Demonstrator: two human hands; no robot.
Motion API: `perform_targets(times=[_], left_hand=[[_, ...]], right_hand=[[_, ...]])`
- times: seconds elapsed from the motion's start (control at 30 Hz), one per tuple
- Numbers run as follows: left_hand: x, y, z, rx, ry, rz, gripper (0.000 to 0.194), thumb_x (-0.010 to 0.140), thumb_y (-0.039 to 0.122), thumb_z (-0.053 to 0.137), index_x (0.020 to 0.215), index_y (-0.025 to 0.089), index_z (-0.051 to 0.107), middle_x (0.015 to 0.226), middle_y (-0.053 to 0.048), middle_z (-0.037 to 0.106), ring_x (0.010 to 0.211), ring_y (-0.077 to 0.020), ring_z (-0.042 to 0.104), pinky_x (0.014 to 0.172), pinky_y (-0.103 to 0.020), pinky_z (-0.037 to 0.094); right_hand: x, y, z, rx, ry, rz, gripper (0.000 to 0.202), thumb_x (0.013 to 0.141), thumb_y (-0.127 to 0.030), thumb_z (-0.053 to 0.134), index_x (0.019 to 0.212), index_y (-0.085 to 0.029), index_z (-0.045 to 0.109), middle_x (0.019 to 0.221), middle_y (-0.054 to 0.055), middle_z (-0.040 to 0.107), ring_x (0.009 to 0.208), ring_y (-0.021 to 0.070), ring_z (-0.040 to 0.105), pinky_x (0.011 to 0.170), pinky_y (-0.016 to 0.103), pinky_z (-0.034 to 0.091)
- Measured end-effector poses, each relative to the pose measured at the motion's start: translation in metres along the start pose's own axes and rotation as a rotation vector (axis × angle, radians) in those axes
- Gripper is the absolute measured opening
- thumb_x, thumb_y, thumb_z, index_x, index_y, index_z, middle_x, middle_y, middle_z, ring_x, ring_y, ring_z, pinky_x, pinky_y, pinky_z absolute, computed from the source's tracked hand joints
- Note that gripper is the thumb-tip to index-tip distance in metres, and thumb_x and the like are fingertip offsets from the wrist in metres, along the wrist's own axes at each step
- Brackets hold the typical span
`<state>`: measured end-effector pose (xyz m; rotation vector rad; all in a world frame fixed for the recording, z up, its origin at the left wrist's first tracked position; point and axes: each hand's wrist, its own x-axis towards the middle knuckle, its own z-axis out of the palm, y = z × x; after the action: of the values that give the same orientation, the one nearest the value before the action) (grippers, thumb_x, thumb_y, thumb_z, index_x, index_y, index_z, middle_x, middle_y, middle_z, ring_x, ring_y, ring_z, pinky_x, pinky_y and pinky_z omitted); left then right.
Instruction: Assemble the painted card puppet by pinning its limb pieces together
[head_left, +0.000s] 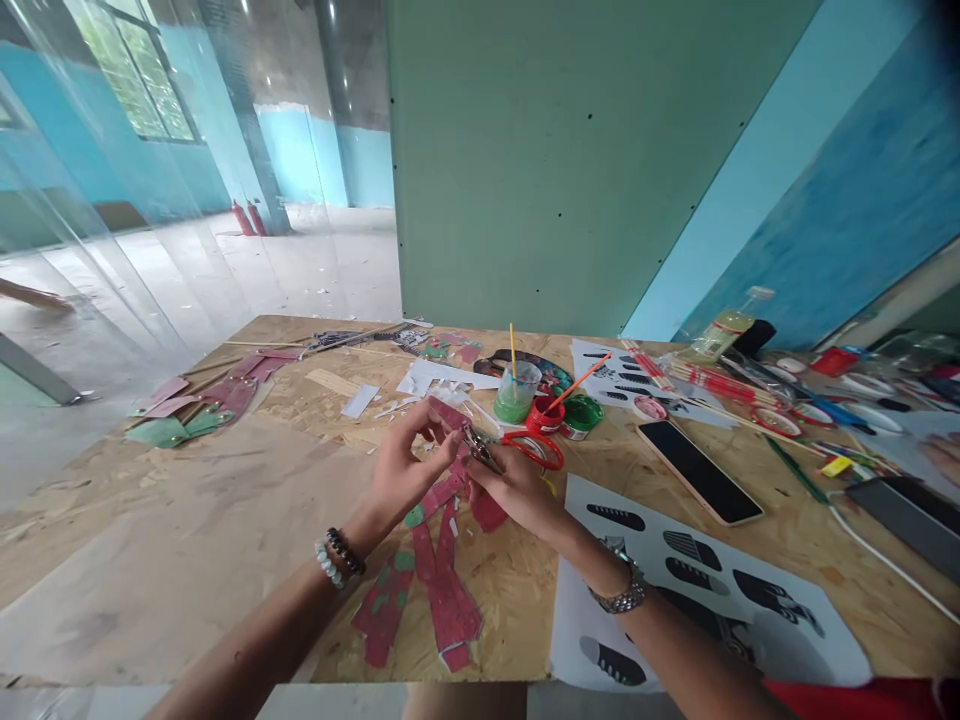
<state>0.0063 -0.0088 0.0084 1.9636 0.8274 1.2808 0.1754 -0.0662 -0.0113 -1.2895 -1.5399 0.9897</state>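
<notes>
My left hand (409, 460) pinches a dark-red painted cut-out piece (448, 415) between thumb and fingers, over the middle of the table. My right hand (517, 485) grips a small shiny metal tool (481, 448), its tip at the edge of that piece; its exact kind is hard to make out. Below the hands lie more red cut-outs, one with a white end (448, 605) and one with green patches (386, 605). Red-handled scissors (541, 450) lie just beyond my right hand, partly hidden by it.
Behind stand a cup of green water (513, 397) with a brush, a red paint jar (546, 414) and a green paint jar (581, 415). Rightward lie a phone (699, 470) and a printed sheet (690, 590). Assembled red-green cut-outs (225, 400) are far left.
</notes>
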Motion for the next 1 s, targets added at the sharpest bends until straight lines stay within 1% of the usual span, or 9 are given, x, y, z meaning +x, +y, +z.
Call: perform_targets(times=[0.1, 0.17, 0.27, 0.4, 0.47, 0.53, 0.73, 0.9, 1.0], left_hand=[[-0.002, -0.007, 0.000, 0.125, 0.000, -0.008, 0.031, 0.092, 0.042, 0.061, 0.071, 0.019, 0.056, 0.067, 0.001, 0.060, 0.067, -0.0143, 0.052, 0.065, -0.027, 0.041], [-0.003, -0.011, 0.000, 0.162, -0.006, -0.017, 0.035, 0.094, 0.045, 0.057, 0.070, 0.019, 0.055, 0.067, 0.001, 0.059, 0.066, -0.0143, 0.052, 0.063, -0.027, 0.040], [-0.004, -0.014, 0.000, 0.178, -0.013, 0.007, 0.035, 0.096, 0.043, 0.054, 0.071, 0.019, 0.055, 0.067, 0.001, 0.058, 0.066, -0.0138, 0.053, 0.062, -0.025, 0.040], [-0.002, -0.013, 0.000, 0.222, 0.025, 0.039, 0.030, 0.092, 0.036, 0.059, 0.068, 0.019, 0.053, 0.063, 0.002, 0.058, 0.062, -0.0122, 0.051, 0.062, -0.025, 0.040], [-0.001, -0.010, 0.000, 0.226, 0.046, 0.046, 0.029, 0.089, 0.034, 0.061, 0.065, 0.019, 0.053, 0.060, 0.003, 0.057, 0.060, -0.0117, 0.050, 0.062, -0.025, 0.040], [-0.001, -0.007, 0.001, 0.211, 0.057, 0.040, 0.029, 0.087, 0.034, 0.063, 0.063, 0.019, 0.054, 0.059, 0.003, 0.057, 0.059, -0.0116, 0.049, 0.061, -0.025, 0.040], [0.000, -0.004, 0.002, 0.088, 0.059, -0.060, 0.034, 0.084, 0.040, 0.066, 0.060, 0.018, 0.058, 0.057, 0.000, 0.060, 0.058, -0.0125, 0.051, 0.060, -0.026, 0.042], [0.002, -0.008, 0.002, -0.062, 0.012, -0.174, 0.040, 0.081, 0.050, 0.071, 0.061, 0.017, 0.061, 0.058, -0.002, 0.063, 0.058, -0.0139, 0.055, 0.058, -0.026, 0.043], [0.002, -0.006, 0.001, -0.037, 0.017, -0.154, 0.038, 0.080, 0.047, 0.071, 0.059, 0.017, 0.061, 0.057, -0.002, 0.064, 0.058, -0.0139, 0.056, 0.060, -0.026, 0.043]], right_hand=[[-0.002, -0.001, 0.002, -0.044, 0.010, -0.028, 0.033, 0.096, -0.041, 0.057, 0.070, -0.021, 0.056, 0.061, -0.003, 0.057, 0.058, 0.0135, 0.051, 0.056, 0.026, 0.037], [-0.003, -0.001, 0.003, -0.005, 0.003, -0.029, 0.032, 0.097, -0.042, 0.057, 0.073, -0.021, 0.056, 0.064, -0.002, 0.058, 0.059, 0.0134, 0.052, 0.057, 0.026, 0.038], [-0.004, -0.002, 0.004, 0.054, -0.006, -0.018, 0.033, 0.098, -0.045, 0.056, 0.075, -0.021, 0.056, 0.067, -0.002, 0.058, 0.060, 0.0130, 0.051, 0.057, 0.025, 0.038], [-0.005, -0.003, 0.006, 0.061, 0.026, -0.009, 0.034, 0.098, -0.046, 0.055, 0.075, -0.021, 0.056, 0.061, -0.004, 0.049, 0.055, 0.0115, 0.041, 0.052, 0.025, 0.031], [-0.005, -0.003, 0.006, 0.054, 0.039, -0.041, 0.032, 0.099, -0.045, 0.055, 0.077, -0.021, 0.057, 0.060, -0.005, 0.044, 0.054, 0.0112, 0.037, 0.052, 0.025, 0.028], [-0.006, -0.003, 0.007, 0.030, 0.043, -0.088, 0.029, 0.099, -0.043, 0.055, 0.080, -0.021, 0.058, 0.061, -0.005, 0.043, 0.055, 0.0114, 0.036, 0.053, 0.025, 0.027], [-0.007, -0.002, 0.004, -0.172, 0.104, -0.177, 0.020, 0.097, -0.029, 0.055, 0.078, -0.021, 0.056, 0.061, -0.004, 0.047, 0.056, 0.0126, 0.042, 0.055, 0.026, 0.028], [-0.005, 0.003, -0.003, -0.406, 0.200, -0.298, 0.014, 0.089, -0.019, 0.054, 0.075, -0.021, 0.050, 0.062, -0.004, 0.048, 0.057, 0.0131, 0.044, 0.057, 0.027, 0.028], [-0.003, 0.006, -0.005, -0.488, 0.232, -0.356, 0.016, 0.087, -0.017, 0.053, 0.073, -0.021, 0.047, 0.060, -0.004, 0.048, 0.056, 0.0128, 0.043, 0.057, 0.027, 0.028]])
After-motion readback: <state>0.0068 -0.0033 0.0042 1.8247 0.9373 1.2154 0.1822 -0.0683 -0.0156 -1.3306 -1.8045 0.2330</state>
